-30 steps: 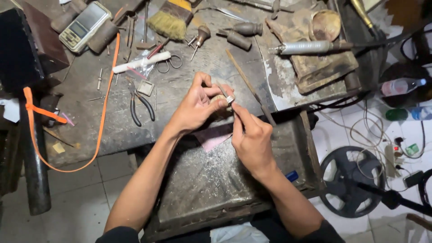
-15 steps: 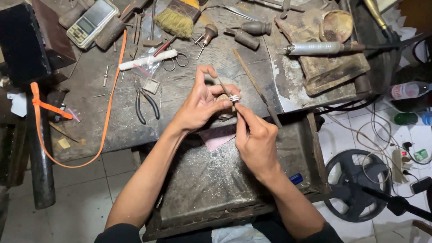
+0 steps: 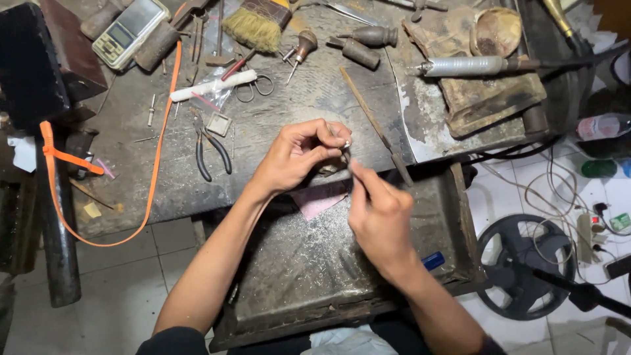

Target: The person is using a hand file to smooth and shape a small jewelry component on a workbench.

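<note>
I see first the big workbench (image 3: pixel 296 112), dark, scratched and dusty, and under its front edge a metal catch tray (image 3: pixel 309 263) pulled out over my lap; the floor beside is pale tile, with a black wheel-shaped stand (image 3: pixel 526 263) and loose cables at my right. On the bench lie a wide brush (image 3: pixel 253 26), a small digital scale (image 3: pixel 128 23), a silver handpiece (image 3: pixel 467 64) on a worn block, black-handled pliers (image 3: pixel 211 150) and a long orange strap (image 3: pixel 158 131). My left hand (image 3: pixel 296 158) is curled, its fingertips pinching a tiny shiny metal piece (image 3: pixel 346 142) just above the bench edge. My right hand (image 3: pixel 378 207) is closed in a pinch on a thin tool and comes to the piece from below; what kind of tool I cannot tell. I judge the piece very light, stiff and smooth, so it may slip; it is best gripped at its sides, over the tray
</note>
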